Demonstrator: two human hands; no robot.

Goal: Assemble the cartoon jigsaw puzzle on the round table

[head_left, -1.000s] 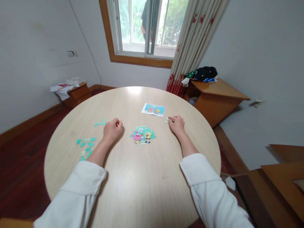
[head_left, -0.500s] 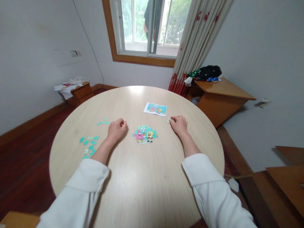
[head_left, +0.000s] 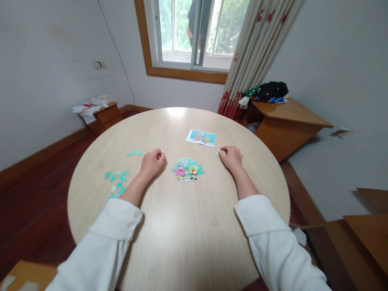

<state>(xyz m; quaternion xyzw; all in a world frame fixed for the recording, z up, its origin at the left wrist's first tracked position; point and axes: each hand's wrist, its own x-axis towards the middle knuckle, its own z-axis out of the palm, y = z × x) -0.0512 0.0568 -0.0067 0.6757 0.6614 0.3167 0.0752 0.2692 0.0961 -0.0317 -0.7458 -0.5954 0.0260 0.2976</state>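
A partly built cartoon jigsaw lies in the middle of the round wooden table. My left hand rests on the table to its left, fingers curled into a loose fist with nothing visible in it. My right hand rests to the jigsaw's right, its fingers pinched on a pale puzzle piece at its fingertips. A printed reference picture lies just beyond the jigsaw. Loose teal pieces are scattered at the table's left, with a smaller cluster farther back.
A wooden cabinet with dark clothes on it stands at the right by a curtain. A small wooden box with papers sits on the floor at the left wall. A window is behind the table.
The view has shifted slightly, so everything sits a little to the right. Both hands stay in place on the table.
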